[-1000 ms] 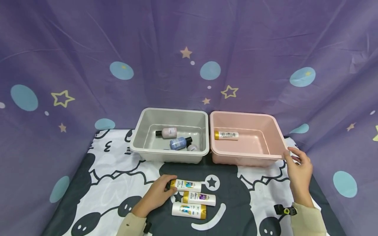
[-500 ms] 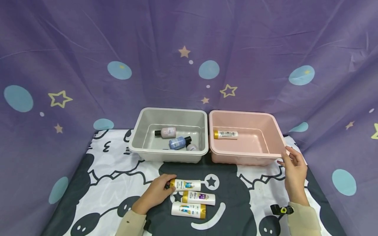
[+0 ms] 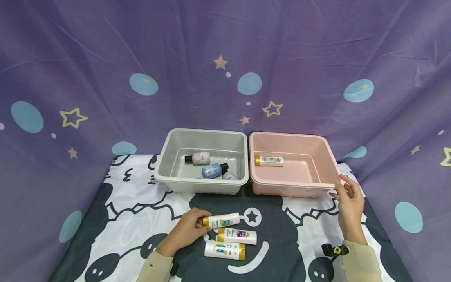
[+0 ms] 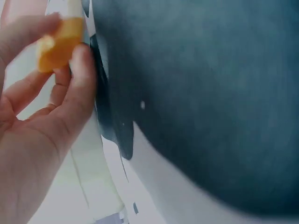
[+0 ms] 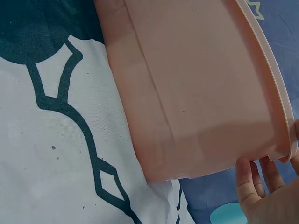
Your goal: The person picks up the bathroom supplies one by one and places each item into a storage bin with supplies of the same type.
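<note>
My left hand (image 3: 188,229) pinches the yellow cap of a white bottle (image 3: 222,220) between thumb and fingers. This bottle lies slightly aslant, its white end pointing right; in the left wrist view the yellow cap (image 4: 60,44) shows between the fingertips. Just below it are a white bottle with a purple label (image 3: 240,236), cap to the left, and another white bottle (image 3: 222,250), cap to the right. My right hand (image 3: 351,209) holds the front right corner of the pink bin (image 3: 289,189), fingertips (image 5: 244,165) against the outer wall under the rim.
A grey bin (image 3: 202,187) stands left of the pink one, with a pinkish bottle (image 3: 201,158), a blue bottle (image 3: 212,171) and a pale one inside. A yellow-capped tube (image 3: 272,161) lies in the pink bin. A purple curtain (image 3: 197,90) hangs behind.
The bottle in my left hand has tipped, its white end swinging slightly away from me. My right hand has shifted a little left along the pink bin's corner.
</note>
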{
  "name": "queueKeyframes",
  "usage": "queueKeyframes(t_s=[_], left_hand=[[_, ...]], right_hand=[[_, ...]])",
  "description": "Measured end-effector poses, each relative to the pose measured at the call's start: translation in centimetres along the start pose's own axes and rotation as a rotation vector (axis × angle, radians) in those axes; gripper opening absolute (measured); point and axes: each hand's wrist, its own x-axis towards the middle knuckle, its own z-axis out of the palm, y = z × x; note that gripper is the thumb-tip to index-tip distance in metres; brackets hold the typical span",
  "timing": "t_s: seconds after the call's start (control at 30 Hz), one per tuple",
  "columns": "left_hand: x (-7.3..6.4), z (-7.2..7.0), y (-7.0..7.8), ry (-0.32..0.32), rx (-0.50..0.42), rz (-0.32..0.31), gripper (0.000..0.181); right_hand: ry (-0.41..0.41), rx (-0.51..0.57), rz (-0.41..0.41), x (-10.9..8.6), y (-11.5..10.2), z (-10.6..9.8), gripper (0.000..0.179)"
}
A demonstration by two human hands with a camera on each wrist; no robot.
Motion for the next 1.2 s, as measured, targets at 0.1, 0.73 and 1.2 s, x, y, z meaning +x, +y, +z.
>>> queueKeyframes(t_s=[0.1, 0.73, 1.2], left_hand=[[0.2, 0.0, 0.0, 0.013, -0.110, -0.048, 0.032], [1.6, 0.2, 0.8, 0.153, -0.509, -0.257, 0.051], [4.3, -1.9, 8.4, 0.091, -0.662, -0.085, 0.048]], right_hand=[[-0.004, -0.001, 0.003, 0.1, 0.1, 0.0, 0.034], [-0.019, -0.025, 0.019, 0.3, 0.3, -0.2, 0.036], [-0.024, -0.018, 0.023, 0.1, 0.1, -0.1, 0.035]])
